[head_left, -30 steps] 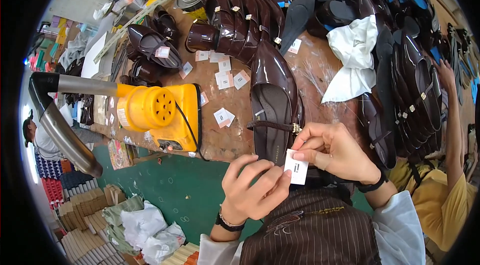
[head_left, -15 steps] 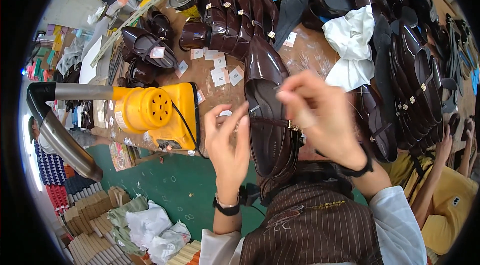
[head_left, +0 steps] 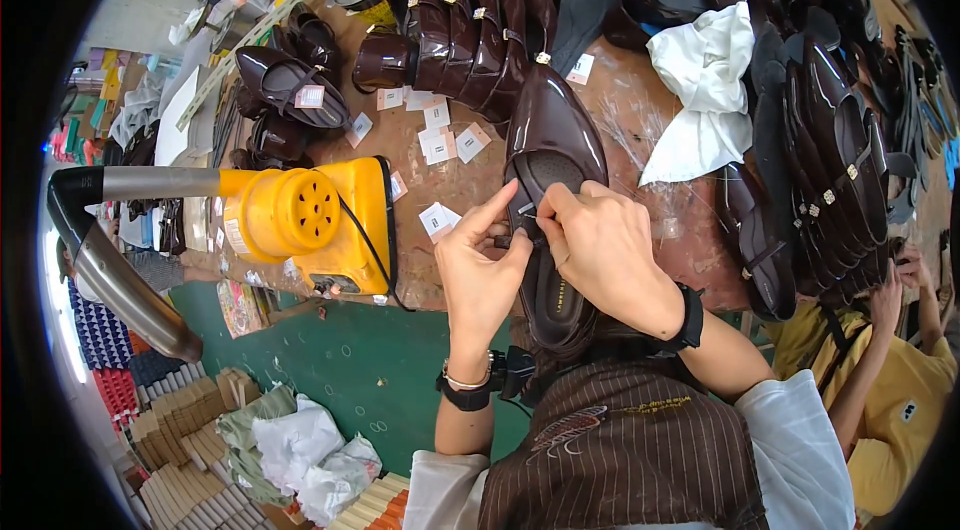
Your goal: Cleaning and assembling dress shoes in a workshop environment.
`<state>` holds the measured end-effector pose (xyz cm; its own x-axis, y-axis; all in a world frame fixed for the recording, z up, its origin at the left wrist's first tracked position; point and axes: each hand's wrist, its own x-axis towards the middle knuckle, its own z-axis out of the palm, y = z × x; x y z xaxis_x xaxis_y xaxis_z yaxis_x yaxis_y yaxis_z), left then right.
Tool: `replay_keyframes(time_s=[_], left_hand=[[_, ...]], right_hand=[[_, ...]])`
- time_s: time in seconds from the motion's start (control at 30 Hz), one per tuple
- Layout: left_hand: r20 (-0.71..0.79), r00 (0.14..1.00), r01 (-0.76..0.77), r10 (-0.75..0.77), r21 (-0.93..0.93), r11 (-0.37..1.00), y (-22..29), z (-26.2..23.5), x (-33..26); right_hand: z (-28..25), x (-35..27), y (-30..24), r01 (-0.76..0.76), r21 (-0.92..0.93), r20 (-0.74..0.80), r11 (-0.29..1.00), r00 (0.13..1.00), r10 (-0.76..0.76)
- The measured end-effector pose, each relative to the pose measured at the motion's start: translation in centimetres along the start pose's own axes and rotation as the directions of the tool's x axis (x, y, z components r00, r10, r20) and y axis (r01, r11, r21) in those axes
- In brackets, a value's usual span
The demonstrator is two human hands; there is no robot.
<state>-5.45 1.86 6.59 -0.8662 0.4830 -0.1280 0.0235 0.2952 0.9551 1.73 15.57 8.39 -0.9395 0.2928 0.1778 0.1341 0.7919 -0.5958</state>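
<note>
Shoe (head_left: 555, 125), glossy dk-brown patent look, pointed toe over scuffed bench (head_left: 690, 265), heel end twd striped apron (head_left: 620, 440).
Insole (head_left: 548, 295) matte, dk; thin strap (head_left: 534, 233) across. L hand (head_left: 478, 265): thumb at strap, index apart above; can't tell if gripping. R hand (head_left: 612, 255): fingers curled, tips over shoe opening nr L thumb, pinch hidden. White paper tag (head_left: 438, 221) nr L hand.

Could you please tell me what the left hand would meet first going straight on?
The left hand would probably meet the dark brown shoe just ahead of it, though depth is unclear.
</note>
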Motion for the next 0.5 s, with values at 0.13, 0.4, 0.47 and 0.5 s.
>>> replay_keyframes(time_s=[0.13,0.4,0.47,0.5], left_hand=[[-0.029,0.999,-0.022,0.023,0.027,0.999,0.3,0.2,-0.4],[-0.091,0.996,-0.023,0.028,0.056,0.998,1.0,0.7,-0.5],[-0.110,0.994,-0.020,0.025,0.045,0.999,0.8,0.7,-0.4],[-0.110,0.994,-0.021,0.030,0.085,0.996,0.7,0.6,-0.3]], right_hand=[[0.1,0.1,-0.2,-0.034,-0.032,-0.023,0.999,0.999,0.034],[0.6,0.0,-0.4,-0.109,-0.028,-0.079,0.994,0.991,0.106],[0.7,0.0,-0.4,-0.128,-0.022,-0.098,0.992,0.987,0.125],[0.8,0.0,-0.3,-0.128,0.001,-0.115,0.992,0.985,0.127]])
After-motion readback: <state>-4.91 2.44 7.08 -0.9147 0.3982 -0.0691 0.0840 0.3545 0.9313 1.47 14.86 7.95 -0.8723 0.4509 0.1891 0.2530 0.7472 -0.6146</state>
